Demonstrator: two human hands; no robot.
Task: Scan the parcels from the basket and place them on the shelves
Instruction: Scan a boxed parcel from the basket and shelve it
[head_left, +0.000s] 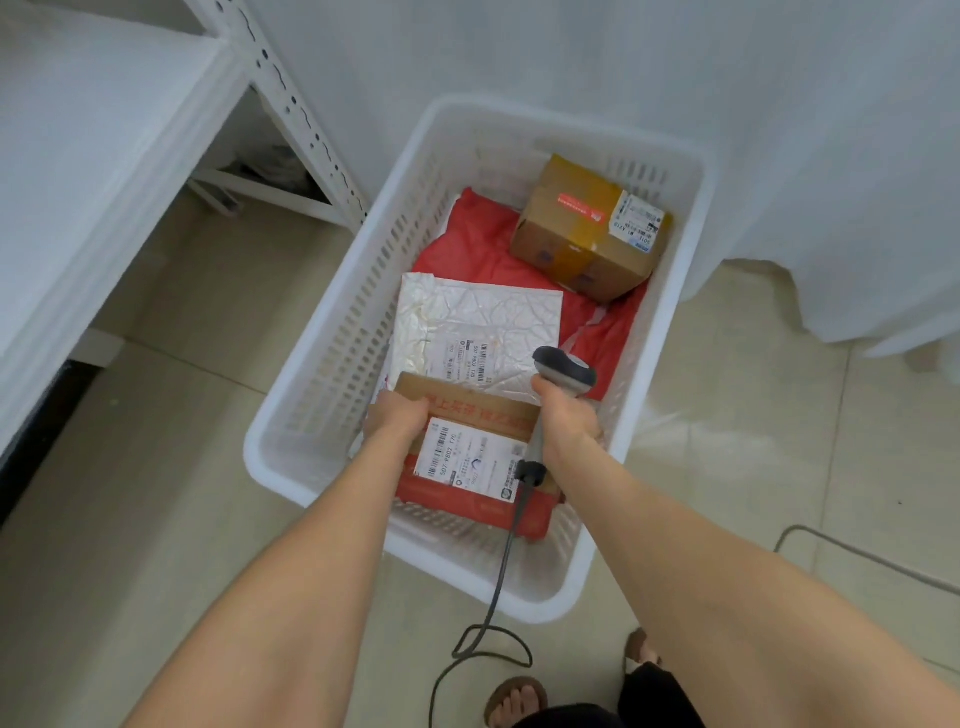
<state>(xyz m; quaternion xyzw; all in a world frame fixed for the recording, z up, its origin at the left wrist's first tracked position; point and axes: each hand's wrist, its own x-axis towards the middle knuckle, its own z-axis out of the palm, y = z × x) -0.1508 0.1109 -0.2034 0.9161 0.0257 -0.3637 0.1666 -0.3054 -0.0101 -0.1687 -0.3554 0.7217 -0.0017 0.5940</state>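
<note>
From the head camera, a white slotted plastic basket (353, 312) stands on a beige tiled floor (182, 364), just beside the foot of a white metal shelf unit (78, 156) and in front of a hanging white cloth (779, 130).

At the near end of the basket lies a flat brown-and-red cardboard parcel (483, 410) with a white printed label facing up. The left hand (397, 415) grips its left edge, fingers curled under the side. The right hand (569, 415) is closed round the handle of a grey handheld barcode scanner (566, 366), whose head sits above the parcel's far right corner. The scanner's dark cable (498, 587) trails over the basket's near rim to the floor.

Farther in, a silvery white padded mailer (483, 317) with a label rests on a red plastic mailing bag (478, 244). A brown cardboard box with yellow tape (582, 234) sits tilted in the far right corner, on the red bag.

A sandalled foot (517, 701) shows at the bottom edge.
</note>
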